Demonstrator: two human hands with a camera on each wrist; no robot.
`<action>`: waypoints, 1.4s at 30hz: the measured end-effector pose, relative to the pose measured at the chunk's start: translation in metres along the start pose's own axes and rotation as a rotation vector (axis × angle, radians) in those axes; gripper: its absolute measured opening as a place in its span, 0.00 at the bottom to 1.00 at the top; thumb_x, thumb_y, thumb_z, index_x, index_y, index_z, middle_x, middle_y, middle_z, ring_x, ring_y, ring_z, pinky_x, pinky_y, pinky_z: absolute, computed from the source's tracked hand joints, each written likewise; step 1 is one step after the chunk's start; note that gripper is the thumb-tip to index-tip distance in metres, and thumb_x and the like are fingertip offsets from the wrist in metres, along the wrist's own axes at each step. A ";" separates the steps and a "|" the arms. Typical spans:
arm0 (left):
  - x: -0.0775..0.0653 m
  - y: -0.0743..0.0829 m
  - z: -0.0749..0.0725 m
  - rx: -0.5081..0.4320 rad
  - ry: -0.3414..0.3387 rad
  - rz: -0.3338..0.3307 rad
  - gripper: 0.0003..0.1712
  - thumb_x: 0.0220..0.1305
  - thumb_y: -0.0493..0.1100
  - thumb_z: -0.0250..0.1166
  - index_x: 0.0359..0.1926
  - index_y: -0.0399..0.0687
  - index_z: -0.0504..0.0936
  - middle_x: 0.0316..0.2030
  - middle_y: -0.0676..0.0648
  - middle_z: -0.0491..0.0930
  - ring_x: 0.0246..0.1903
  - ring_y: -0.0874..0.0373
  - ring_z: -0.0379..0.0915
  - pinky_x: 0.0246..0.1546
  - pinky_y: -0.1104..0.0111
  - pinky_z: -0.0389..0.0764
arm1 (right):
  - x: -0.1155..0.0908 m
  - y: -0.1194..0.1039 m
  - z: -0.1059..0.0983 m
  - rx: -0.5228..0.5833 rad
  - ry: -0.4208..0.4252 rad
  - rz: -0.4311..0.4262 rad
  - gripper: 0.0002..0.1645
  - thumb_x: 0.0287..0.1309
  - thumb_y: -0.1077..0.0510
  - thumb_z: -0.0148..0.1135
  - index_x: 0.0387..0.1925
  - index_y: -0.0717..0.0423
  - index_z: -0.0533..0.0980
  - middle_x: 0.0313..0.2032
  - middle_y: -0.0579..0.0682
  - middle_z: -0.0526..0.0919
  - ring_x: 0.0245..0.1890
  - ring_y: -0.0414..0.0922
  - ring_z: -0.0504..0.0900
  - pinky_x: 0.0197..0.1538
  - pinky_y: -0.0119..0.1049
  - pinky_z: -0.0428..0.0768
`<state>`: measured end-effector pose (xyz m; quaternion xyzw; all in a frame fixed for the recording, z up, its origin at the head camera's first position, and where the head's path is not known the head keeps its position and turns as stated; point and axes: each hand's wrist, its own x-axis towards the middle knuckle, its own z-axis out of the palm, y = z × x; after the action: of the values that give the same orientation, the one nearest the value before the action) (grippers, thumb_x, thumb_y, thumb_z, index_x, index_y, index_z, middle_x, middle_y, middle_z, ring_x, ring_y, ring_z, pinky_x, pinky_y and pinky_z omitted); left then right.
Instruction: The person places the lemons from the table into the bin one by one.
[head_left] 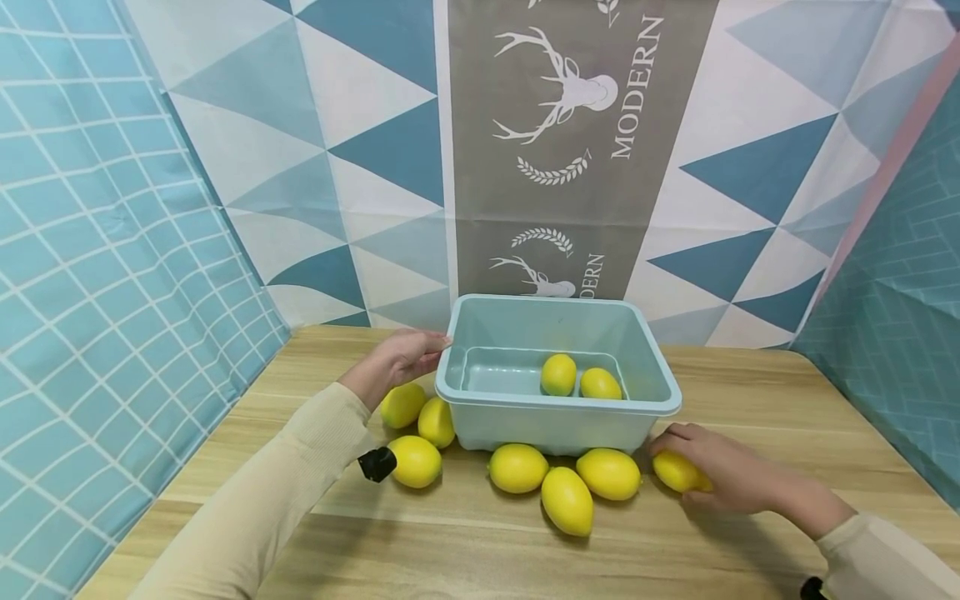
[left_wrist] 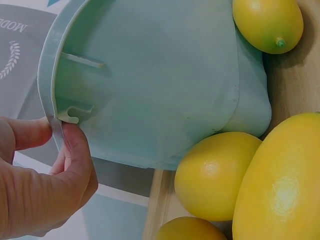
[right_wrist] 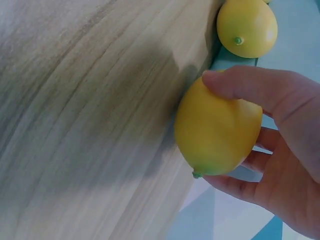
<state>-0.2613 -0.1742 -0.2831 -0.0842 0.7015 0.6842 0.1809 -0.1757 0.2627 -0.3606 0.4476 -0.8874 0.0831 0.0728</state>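
Blue bin (head_left: 555,423): upright on the desk (head_left: 480,562), open at the top; its near wall faces the person.
Left hand (head_left: 405,360): at the left rim of the bin, thumb on one side and the curled fingers on the other, pinching the edge.
Right hand (head_left: 731,471): beside the bin's near right corner, thumb across one side of a lemon and fingers round the other, holding it.
Held lemon (head_left: 677,473): outside the bin, low by the desk – whether it touches the wood I cannot tell.
Inside lemons: two on the bin floor, the left lemon (head_left: 558,375) and the right lemon (head_left: 601,384), toward the right half.
Front lemons: two close along the near wall (head_left: 518,468) (head_left: 609,475), a third (head_left: 567,502) nearer the person.
Side lemons: three left of the bin (head_left: 402,406) (head_left: 437,422) (head_left: 416,462), the middle one against its wall.
Step in hand: apparently picking up a single lemon while the bin is kept steady.
Next move: putting it in with the other two would likely call for a lift above the near rim, then a low release – left pinch kept firm, so the bin does not slide.
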 end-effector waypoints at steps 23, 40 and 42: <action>0.000 0.002 -0.002 -0.009 -0.001 -0.005 0.26 0.71 0.38 0.54 0.66 0.33 0.65 0.51 0.44 0.72 0.37 0.63 0.73 0.35 0.81 0.82 | 0.001 -0.006 -0.005 -0.092 -0.052 0.086 0.34 0.34 0.58 0.78 0.48 0.49 0.75 0.45 0.43 0.76 0.43 0.42 0.77 0.44 0.43 0.83; -0.002 0.000 -0.001 -0.012 -0.011 -0.005 0.25 0.71 0.38 0.53 0.66 0.32 0.65 0.48 0.46 0.73 0.36 0.64 0.74 0.41 0.79 0.83 | -0.006 -0.004 -0.002 -0.123 -0.035 0.090 0.36 0.32 0.57 0.80 0.48 0.48 0.74 0.43 0.42 0.76 0.41 0.41 0.76 0.39 0.42 0.82; -0.001 -0.001 -0.001 -0.009 -0.013 -0.006 0.25 0.71 0.38 0.53 0.66 0.32 0.65 0.48 0.46 0.73 0.36 0.65 0.74 0.45 0.78 0.83 | -0.007 -0.004 -0.003 -0.123 -0.041 0.091 0.36 0.32 0.57 0.80 0.48 0.47 0.74 0.43 0.42 0.76 0.40 0.41 0.75 0.39 0.41 0.82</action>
<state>-0.2600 -0.1750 -0.2834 -0.0830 0.6968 0.6874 0.1872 -0.1687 0.2665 -0.3587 0.4033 -0.9115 0.0225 0.0782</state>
